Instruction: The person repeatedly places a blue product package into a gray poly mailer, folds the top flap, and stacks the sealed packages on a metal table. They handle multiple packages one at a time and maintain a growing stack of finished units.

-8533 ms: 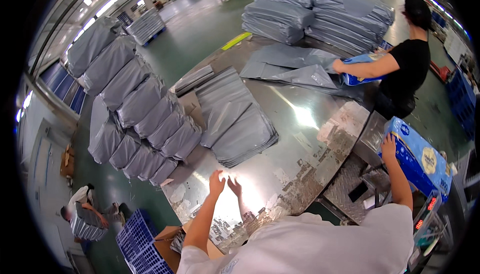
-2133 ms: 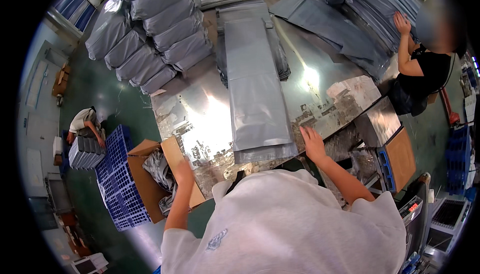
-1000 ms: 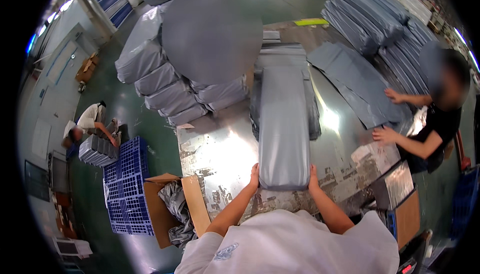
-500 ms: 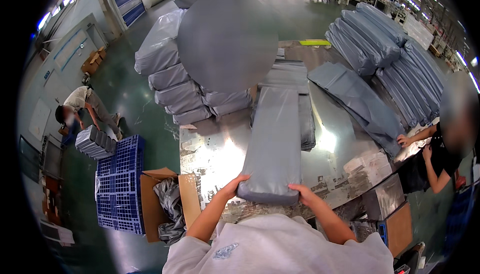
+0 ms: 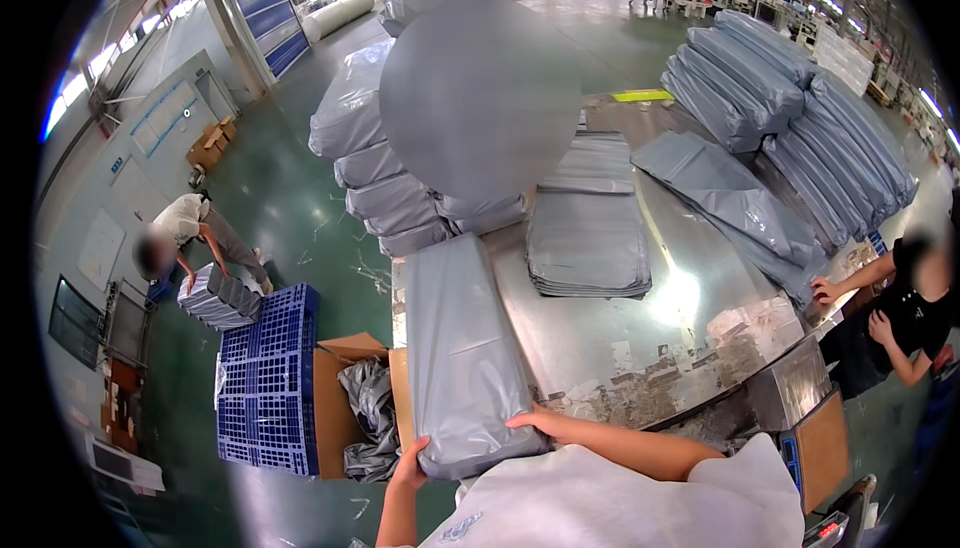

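A long package wrapped in grey plastic (image 5: 462,348) lies lengthwise in front of me, its near end close to my body. My left hand (image 5: 410,463) grips its near left corner. On the near right edge sits my right hand (image 5: 540,423), fingers over the plastic. The package's far part rests at the left side of the metal table (image 5: 560,333), and its near end sticks out past the table's front edge. To its right a stack of flat grey plastic bags (image 5: 588,248) lies on the table.
Wrapped grey packages (image 5: 385,193) are piled behind the table, others (image 5: 745,83) at right. By a loose grey bag (image 5: 730,198) stands a co-worker (image 5: 895,318). At left are an open carton (image 5: 335,408), a blue pallet (image 5: 268,388) and another person (image 5: 190,223) bending over a bundle.
Both my hands have swung the wrapped package left and toward me, off the stack of flat bags, which now shows fully. The view has shifted slightly.
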A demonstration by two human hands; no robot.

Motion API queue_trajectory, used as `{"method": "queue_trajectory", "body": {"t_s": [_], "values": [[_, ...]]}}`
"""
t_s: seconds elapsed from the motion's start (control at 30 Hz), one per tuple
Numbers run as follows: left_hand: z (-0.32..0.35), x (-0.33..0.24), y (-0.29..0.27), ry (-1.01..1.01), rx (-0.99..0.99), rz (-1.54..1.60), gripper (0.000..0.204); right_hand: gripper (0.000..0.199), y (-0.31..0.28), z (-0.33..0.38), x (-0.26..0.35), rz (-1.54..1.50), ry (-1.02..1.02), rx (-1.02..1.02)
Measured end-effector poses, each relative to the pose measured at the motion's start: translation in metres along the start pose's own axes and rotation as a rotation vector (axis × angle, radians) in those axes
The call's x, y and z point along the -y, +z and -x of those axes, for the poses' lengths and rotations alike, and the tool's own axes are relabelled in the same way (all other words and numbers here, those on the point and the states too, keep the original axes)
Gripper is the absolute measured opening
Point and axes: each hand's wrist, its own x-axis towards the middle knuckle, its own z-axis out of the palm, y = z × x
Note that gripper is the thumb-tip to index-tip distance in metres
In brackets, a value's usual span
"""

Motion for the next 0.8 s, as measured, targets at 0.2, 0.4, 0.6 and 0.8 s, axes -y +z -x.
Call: {"method": "queue_trajectory", "body": {"t_s": [0.2, 0.4, 0.6, 0.8], "values": [[-0.044, -0.022, -0.045, 0.551, -0.233, -0.077, 0.042, 0.091, 0.011, -0.103, -0.028, 0.115, -0.152, -0.124], [-0.050, -0.045, 0.044, 0.881, -0.092, -0.485, 0.024, 0.048, -0.045, -0.108, -0.038, 0.215, -0.355, -0.491], [-0.089, -0.005, 0.107, 0.707, 0.277, -0.703, 0.017, 0.025, -0.156, -0.037, -0.107, -0.196, -0.130, -0.663], [-0.140, 0.025, 0.174, 0.461, 0.642, -0.833, 0.018, 0.038, -0.256, 0.043, -0.193, -0.699, -0.176, -0.965]]}}
